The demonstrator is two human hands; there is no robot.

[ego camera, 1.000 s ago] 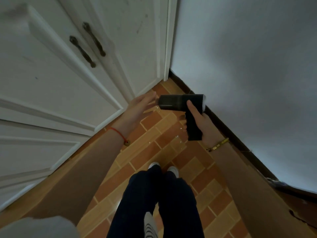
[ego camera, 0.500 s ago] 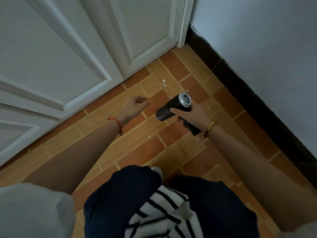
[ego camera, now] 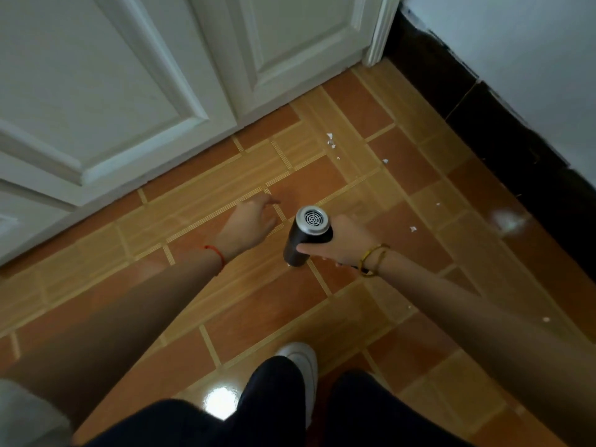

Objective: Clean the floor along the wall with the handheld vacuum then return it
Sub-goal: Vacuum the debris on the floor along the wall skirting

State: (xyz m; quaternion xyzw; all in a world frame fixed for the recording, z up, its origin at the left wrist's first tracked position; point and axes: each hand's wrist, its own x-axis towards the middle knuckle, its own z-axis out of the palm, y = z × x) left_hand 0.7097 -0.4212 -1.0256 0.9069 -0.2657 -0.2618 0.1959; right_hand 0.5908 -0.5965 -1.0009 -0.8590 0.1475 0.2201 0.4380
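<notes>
The handheld vacuum (ego camera: 306,235) is a dark cylinder with a silver grilled end facing up at me. It points nose-down at the tiled floor (ego camera: 371,101). My right hand (ego camera: 342,245) is wrapped around its handle, which is mostly hidden. My left hand (ego camera: 250,222) hovers just left of the vacuum, holding nothing, fingers loosely curled and pointing away. Small white scraps (ego camera: 330,140) lie on the tiles ahead. More scraps (ego camera: 412,228) sit to the right near the dark skirting board (ego camera: 503,137) below the white wall (ego camera: 516,43).
White panelled cabinet doors (ego camera: 135,75) fill the upper left and meet the wall at a corner at the top. My legs in dark trousers and a white shoe (ego camera: 301,358) stand at the bottom. A blurred pale patch (ego camera: 508,221) lies by the skirting.
My view has tipped down from the cabinet doors to the floor. The vacuum has swung from level to nose-down, its grilled end now up. My left hand has come off the nozzle.
</notes>
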